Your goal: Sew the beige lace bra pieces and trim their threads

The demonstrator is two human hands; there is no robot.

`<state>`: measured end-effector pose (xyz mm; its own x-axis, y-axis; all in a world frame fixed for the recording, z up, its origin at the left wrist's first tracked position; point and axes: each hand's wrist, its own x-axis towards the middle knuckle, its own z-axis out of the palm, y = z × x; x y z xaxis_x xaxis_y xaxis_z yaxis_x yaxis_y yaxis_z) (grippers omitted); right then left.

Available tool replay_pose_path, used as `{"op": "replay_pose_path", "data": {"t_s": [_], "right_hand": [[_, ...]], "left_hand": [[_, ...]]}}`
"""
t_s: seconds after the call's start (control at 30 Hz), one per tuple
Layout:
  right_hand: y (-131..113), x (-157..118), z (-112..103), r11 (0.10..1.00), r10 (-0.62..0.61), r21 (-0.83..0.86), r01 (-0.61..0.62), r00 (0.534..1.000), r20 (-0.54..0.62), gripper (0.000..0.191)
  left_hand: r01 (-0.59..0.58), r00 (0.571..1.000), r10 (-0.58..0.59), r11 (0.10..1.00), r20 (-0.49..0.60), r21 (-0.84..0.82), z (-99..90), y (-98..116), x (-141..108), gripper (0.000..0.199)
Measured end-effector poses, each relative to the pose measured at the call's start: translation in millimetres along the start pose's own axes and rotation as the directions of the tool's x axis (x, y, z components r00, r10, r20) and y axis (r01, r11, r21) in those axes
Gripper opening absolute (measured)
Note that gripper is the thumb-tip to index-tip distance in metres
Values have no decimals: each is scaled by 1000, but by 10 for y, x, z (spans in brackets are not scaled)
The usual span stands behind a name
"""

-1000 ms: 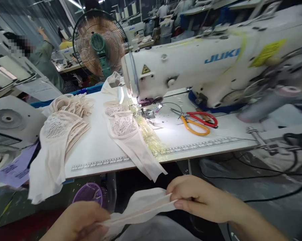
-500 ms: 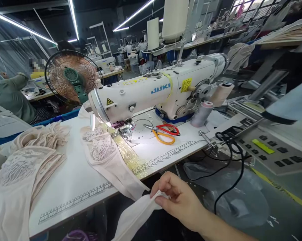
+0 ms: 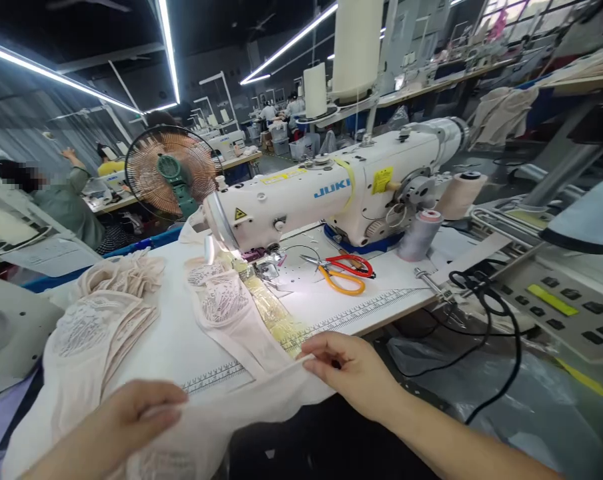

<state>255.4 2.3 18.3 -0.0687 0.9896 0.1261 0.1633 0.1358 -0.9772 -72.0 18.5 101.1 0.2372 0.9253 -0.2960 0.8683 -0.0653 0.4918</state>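
Right hand (image 3: pixel 354 373) pinching cloth (image 3: pixel 271 400), left hand (image 3: pixel 126 419) grip unclear; likely positioning step, next move needs edge flat.

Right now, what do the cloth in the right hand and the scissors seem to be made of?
Cloth: probably thin synthetic fabric, matte and pale; it hangs in soft folds, but the fibre can't be told.
Scissors: likely steel blades, grey and metallic-looking; the smooth, evenly red and orange handles look plastic-coated, perhaps painted metal.

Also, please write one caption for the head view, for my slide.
Right hand pinching pale fabric, left hand close to it, in front of a white JUKI sewing machine.
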Motion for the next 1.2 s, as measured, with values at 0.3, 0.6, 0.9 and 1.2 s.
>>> {"op": "replay_pose_path", "data": {"t_s": [0.3,0.6,0.9,1.2], "right_hand": [[273,631,108,991,-1,-135,1,1000,4,20],[206,839,-5,975,103,-214,-62,976,190,18],[148,884,-18,967,96,-250,-38,970,221,9],[240,838,-29,984,50,-178,-8,971,235,8]], "left_hand": [[-167,964,163,986,208,4,-239,62,939,19],[-145,959,163,985,234,-93,-132,-67,983,23],[-147,964,177,976,196,-160,-85,-114,953,18],[-143,975,165,978,147,-152,-70,-19,832,12]]}}
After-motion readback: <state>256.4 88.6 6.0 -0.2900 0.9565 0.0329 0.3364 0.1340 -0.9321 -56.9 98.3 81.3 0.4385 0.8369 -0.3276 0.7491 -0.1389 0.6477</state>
